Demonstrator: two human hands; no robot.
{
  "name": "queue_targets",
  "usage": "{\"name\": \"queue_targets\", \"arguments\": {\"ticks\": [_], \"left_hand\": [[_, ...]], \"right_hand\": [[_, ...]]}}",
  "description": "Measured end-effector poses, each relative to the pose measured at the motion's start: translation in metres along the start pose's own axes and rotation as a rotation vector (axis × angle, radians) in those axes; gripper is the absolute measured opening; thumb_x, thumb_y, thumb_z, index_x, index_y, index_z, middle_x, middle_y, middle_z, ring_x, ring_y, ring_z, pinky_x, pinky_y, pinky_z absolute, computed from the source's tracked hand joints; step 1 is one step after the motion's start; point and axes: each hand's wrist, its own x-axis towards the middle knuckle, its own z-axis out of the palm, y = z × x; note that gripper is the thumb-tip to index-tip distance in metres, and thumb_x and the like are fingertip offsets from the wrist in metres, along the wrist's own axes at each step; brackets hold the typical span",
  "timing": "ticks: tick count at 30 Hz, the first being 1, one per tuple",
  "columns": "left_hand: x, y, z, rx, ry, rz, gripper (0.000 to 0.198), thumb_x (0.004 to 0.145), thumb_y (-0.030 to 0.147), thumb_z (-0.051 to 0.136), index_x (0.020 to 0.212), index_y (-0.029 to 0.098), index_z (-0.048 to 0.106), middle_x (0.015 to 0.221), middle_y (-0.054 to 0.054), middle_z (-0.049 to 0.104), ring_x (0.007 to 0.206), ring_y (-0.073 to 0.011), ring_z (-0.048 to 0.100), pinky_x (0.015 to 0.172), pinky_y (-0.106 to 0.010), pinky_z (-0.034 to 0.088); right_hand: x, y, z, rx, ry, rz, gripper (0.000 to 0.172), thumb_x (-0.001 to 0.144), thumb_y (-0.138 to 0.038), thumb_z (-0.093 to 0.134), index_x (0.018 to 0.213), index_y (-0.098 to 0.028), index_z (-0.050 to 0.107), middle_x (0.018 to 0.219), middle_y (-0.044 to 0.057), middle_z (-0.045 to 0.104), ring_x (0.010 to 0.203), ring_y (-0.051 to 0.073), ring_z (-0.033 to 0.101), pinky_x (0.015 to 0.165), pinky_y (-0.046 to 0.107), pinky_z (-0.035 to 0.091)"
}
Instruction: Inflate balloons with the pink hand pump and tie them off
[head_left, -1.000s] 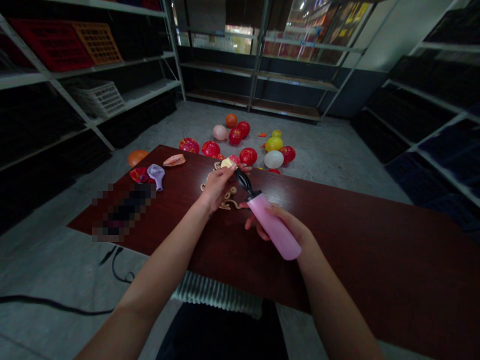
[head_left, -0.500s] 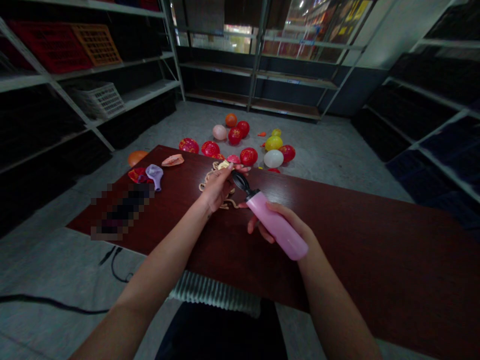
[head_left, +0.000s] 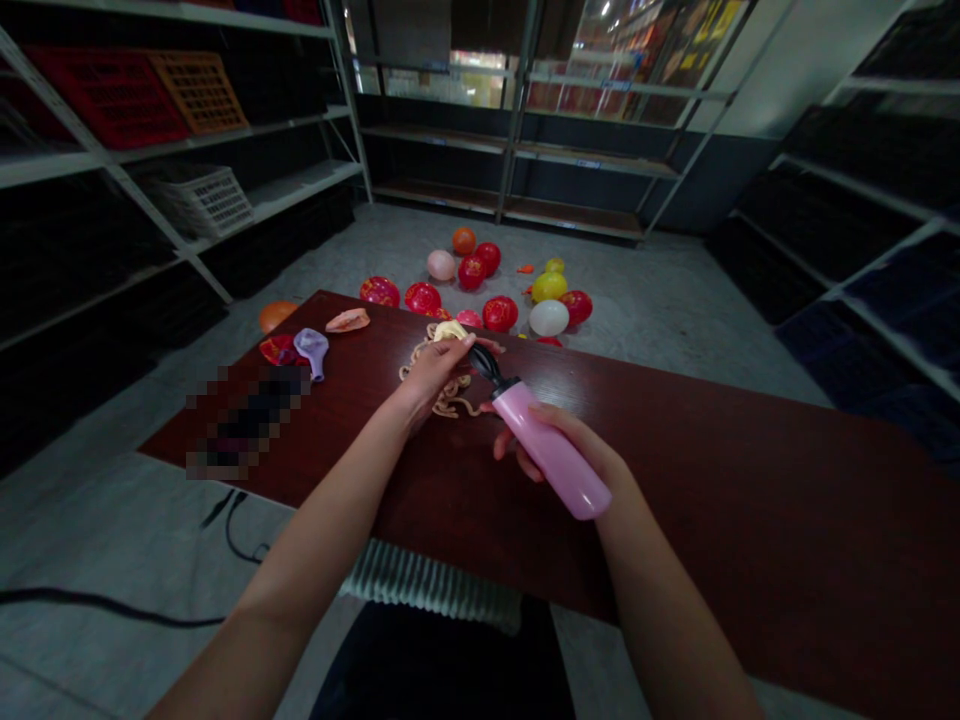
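Two hands work in the head view: the left hand (head_left: 433, 372), closed in a pinch, holds a cream balloon (head_left: 450, 331) at the black end of a pink pump (head_left: 555, 450), probably to stop it slipping, though the join is hidden. The right hand (head_left: 592, 446) wraps the tilted barrel above the table (head_left: 720, 480), seemingly for support; beige strands (head_left: 448, 409) lie beneath the left.

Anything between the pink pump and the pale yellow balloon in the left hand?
Only the left hand shows there, its fingers hiding any contact. The right hand holds the pink pump, black end toward the pale yellow balloon.
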Motion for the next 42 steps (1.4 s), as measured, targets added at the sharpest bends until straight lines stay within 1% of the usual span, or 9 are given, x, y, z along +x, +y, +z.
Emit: {"name": "queue_targets", "arguments": {"ticks": [5,15,18,21,24,27,29,34,42], "left_hand": [[0.001,0.001,-0.005,0.014,-0.004,-0.065,0.036,0.091,0.048,0.074,0.097,0.013,0.081,0.103,-0.016,0.078,0.09,-0.0229,0.073,0.074,-0.025,0.053],[-0.007,0.02,0.008,-0.47,-0.101,-0.222,0.047,0.103,0.052,0.053,0.118,0.012,0.073,0.118,-0.016,0.074,0.099,-0.0256,0.072,0.08,-0.032,0.056],[-0.008,0.023,0.015,-0.608,-0.064,-0.27,0.052,0.106,0.053,0.046,0.115,0.009,0.072,0.105,-0.015,0.075,0.082,-0.0219,0.072,0.077,-0.033,0.057],[-0.009,0.024,0.02,-0.713,-0.015,-0.308,0.053,0.106,0.055,0.047,0.105,0.008,0.072,0.063,-0.002,0.063,0.051,-0.0136,0.058,0.061,-0.029,0.054],[-0.009,0.021,0.021,-0.744,0.057,-0.313,0.054,0.106,0.055,0.048,0.091,0.009,0.072,0.043,0.009,0.032,0.036,-0.0088,0.039,0.048,-0.023,0.044],[-0.008,0.016,0.022,-0.728,0.229,-0.258,0.05,0.108,0.045,0.049,0.076,0.011,0.067,0.04,0.011,0.021,0.031,-0.0058,0.027,0.041,-0.02,0.033],[-0.008,0.014,0.022,-0.734,0.346,-0.213,0.05,0.109,0.037,0.047,0.068,0.013,0.062,0.04,0.011,0.018,0.029,-0.0049,0.022,0.038,-0.019,0.029],[-0.004,0.02,0.016,-0.759,0.529,-0.09,0.048,0.11,0.031,0.044,0.068,0.013,0.058,0.044,0.01,0.024,0.029,-0.0039,0.025,0.035,-0.018,0.024],[0.005,0.035,-0.017,-0.819,0.698,0.059,0.04,0.111,0.033,0.04,0.082,0.014,0.06,0.051,0.006,0.044,0.031,-0.0037,0.027,0.034,-0.016,0.024]], "right_hand": [[0.0,-0.001,0.009,-0.081,0.124,-0.004,0.051,0.092,-0.053,0.061,0.125,-0.014,0.059,0.084,0.007,0.074,0.054,0.012,0.062,0.046,0.021,0.049],[0.0,-0.002,0.013,-0.138,0.161,0.055,0.054,0.087,-0.054,0.067,0.125,-0.017,0.055,0.083,0.005,0.073,0.055,0.013,0.063,0.046,0.022,0.048],[0.002,-0.002,0.016,-0.179,0.167,0.117,0.055,0.085,-0.053,0.07,0.124,-0.018,0.054,0.082,0.004,0.072,0.056,0.013,0.063,0.048,0.023,0.048],[0.007,0.001,0.018,-0.308,0.244,0.159,0.056,0.083,-0.054,0.073,0.123,-0.02,0.054,0.08,0.001,0.07,0.059,0.014,0.062,0.052,0.026,0.05],[0.014,0.005,0.018,-0.593,0.351,0.084,0.059,0.08,-0.05,0.076,0.128,-0.022,0.055,0.1,0.005,0.073,0.081,0.019,0.069,0.07,0.033,0.055],[0.019,0.008,0.02,-0.93,0.462,-0.012,0.062,0.078,-0.044,0.079,0.131,-0.023,0.056,0.127,0.009,0.069,0.11,0.025,0.067,0.092,0.039,0.051],[0.021,0.007,0.024,-1.112,0.527,0.031,0.066,0.078,-0.046,0.078,0.134,-0.023,0.055,0.127,0.01,0.07,0.11,0.029,0.068,0.091,0.041,0.05],[0.02,0.0,0.039,-1.469,0.627,0.151,0.058,0.083,-0.052,0.071,0.133,-0.025,0.058,0.118,0.01,0.075,0.101,0.034,0.072,0.077,0.038,0.048],[0.019,-0.001,0.031,-1.779,0.745,0.043,0.041,0.085,-0.049,0.068,0.117,-0.024,0.064,0.111,0.007,0.076,0.096,0.028,0.072,0.071,0.033,0.045]]}}
